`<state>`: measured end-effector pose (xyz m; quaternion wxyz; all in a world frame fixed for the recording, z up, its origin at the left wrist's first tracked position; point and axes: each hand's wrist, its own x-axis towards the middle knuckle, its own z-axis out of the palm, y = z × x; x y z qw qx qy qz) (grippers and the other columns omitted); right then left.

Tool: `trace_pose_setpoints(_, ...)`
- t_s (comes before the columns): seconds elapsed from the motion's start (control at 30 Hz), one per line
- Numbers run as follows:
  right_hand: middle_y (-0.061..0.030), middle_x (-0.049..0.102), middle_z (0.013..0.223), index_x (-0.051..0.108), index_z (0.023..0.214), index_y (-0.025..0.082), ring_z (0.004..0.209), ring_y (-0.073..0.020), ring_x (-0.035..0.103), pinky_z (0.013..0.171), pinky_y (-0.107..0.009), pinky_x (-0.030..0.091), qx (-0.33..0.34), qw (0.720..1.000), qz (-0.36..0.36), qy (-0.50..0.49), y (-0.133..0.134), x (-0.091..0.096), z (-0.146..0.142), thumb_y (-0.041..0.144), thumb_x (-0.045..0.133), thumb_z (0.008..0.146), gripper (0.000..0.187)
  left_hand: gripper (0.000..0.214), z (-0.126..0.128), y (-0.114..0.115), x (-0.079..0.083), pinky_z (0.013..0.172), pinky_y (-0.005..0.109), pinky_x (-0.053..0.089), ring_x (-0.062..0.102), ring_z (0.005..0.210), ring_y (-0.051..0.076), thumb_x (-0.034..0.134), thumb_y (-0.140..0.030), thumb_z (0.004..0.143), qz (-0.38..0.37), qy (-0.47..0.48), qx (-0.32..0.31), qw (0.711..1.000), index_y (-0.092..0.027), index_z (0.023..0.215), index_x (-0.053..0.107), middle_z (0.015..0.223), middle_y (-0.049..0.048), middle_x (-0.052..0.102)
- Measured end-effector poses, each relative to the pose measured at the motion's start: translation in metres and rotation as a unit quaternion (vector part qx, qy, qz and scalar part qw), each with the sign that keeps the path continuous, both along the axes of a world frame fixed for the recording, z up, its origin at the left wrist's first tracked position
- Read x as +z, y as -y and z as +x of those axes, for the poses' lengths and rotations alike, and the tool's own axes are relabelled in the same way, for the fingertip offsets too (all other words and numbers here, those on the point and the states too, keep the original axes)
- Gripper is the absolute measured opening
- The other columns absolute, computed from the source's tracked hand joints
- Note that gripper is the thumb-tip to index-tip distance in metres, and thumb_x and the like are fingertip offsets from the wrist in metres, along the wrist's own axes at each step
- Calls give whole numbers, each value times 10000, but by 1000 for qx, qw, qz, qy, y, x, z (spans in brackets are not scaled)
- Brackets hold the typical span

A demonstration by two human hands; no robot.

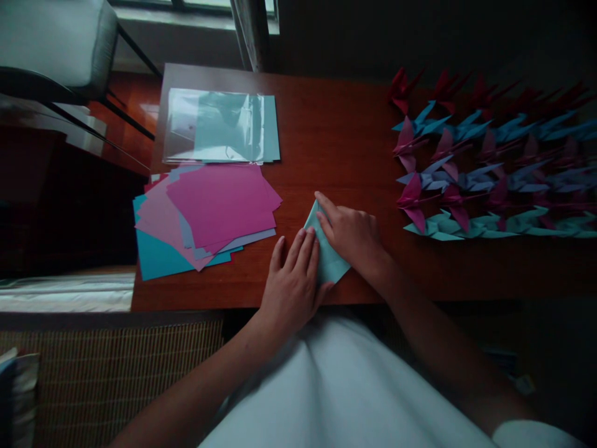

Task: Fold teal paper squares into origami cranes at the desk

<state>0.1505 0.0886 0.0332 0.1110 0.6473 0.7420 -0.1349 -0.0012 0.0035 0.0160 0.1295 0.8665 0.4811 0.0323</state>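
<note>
A pale green sheet of origami paper [332, 261], folded to a pointed shape, lies on the wooden table near its front edge. My left hand [293, 277] rests flat on the paper's left side, fingers stretched out and the thumb along its lower part. On the upper right, my right hand [349, 233] presses near the top point with its index finger extended. Both hands touch the paper from above, and neither grips it. The hands cover parts of the paper's edges, so the full fold is hidden.
Loose coloured paper sheets [224, 205] are fanned at the left of the table [336, 137]. Behind them lies a clear plastic packet [228, 124] with pale green paper. Rows of folded paper cranes [459, 177] fill the right side. A chair [56, 43] stands back left.
</note>
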Motion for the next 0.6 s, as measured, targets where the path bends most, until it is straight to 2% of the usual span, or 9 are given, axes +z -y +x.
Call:
trace_pose_setpoints(0.17, -117, 758, 1124, 446, 1477, 290, 963, -293, 733, 711, -344, 508, 3, 999, 38, -17, -11, 5, 4, 593, 451, 986, 577, 726, -1, 0, 2, 1248, 543, 193, 169, 1549, 372, 486, -442, 956, -10, -6, 3, 1000, -36, 1544, 354, 1662, 157, 257)
trace_pose_setpoints(0.3, -129, 761, 1110, 534, 1371, 254, 984, -317, 727, 712, -346, 505, 32, 998, 50, -14, -23, 14, 2, 613, 636, 879, 617, 785, -1, 0, 4, 1252, 546, 181, 155, 1548, 393, 491, -527, 948, -15, -5, 5, 1000, -37, 1546, 354, 1663, 163, 257)
trace_pose_setpoints(0.43, -163, 765, 1068, 557, 1341, 217, 954, -339, 733, 706, -357, 502, 83, 996, 39, 0, -34, 22, -4, 622, 705, 818, 678, 823, 0, -1, 6, 1259, 534, 168, 155, 1548, 389, 461, -588, 951, -26, -6, 7, 1000, -36, 1550, 346, 1658, 162, 276)
trace_pose_setpoints(0.53, -172, 765, 1025, 537, 1365, 208, 945, -351, 734, 700, -360, 495, 100, 995, 20, 15, -42, 26, -6, 625, 728, 794, 732, 808, 1, -2, 7, 1259, 536, 169, 153, 1549, 389, 469, -561, 955, -30, -9, 9, 999, -31, 1551, 341, 1660, 163, 268)
trace_pose_setpoints(0.6, -161, 763, 1025, 551, 1348, 221, 953, -352, 731, 702, -359, 488, 102, 994, 17, 19, -49, 27, -5, 611, 738, 792, 704, 789, 1, -2, 8, 1258, 542, 170, 147, 1549, 392, 472, -531, 959, -34, -13, 9, 999, -30, 1553, 334, 1668, 157, 246)
